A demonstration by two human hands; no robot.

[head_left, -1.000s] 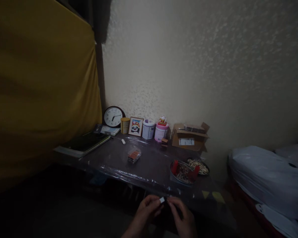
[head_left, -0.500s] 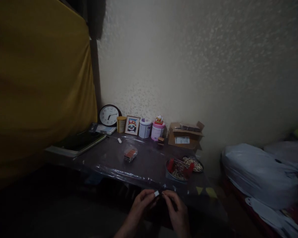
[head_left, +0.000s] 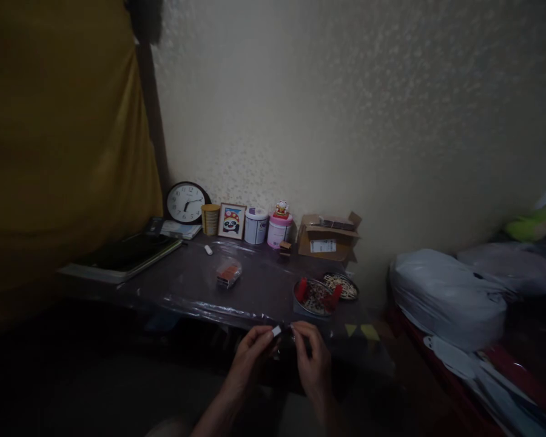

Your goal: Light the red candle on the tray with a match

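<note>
Both my hands are raised together just in front of the near edge of a dark table (head_left: pixel 255 291) covered in clear plastic. My left hand (head_left: pixel 251 353) pinches a small white-ended object (head_left: pixel 276 331) between thumb and fingers. My right hand (head_left: pixel 310 358) is curled with its fingertips meeting the same small object from the right. What the object is cannot be made out in the dim light. The nearest things on the table are a bowl with red pieces (head_left: pixel 315 297) and a plate of pale sticks (head_left: pixel 341 286).
On the table stand a clock (head_left: pixel 186 203), a yellow tin (head_left: pixel 210 219), a panda picture (head_left: pixel 232 221), two tubs (head_left: pixel 268 226), a cardboard box (head_left: pixel 326 237), a wrapped orange packet (head_left: pixel 228 274) and books (head_left: pixel 122 257). A yellow cloth (head_left: pixel 59 152) hangs left; bagged bedding (head_left: pixel 450 297) lies right.
The view has swung to the right and down, so everything has slid left in the picture. My hands stay together on the small object, now a little higher in the frame.
</note>
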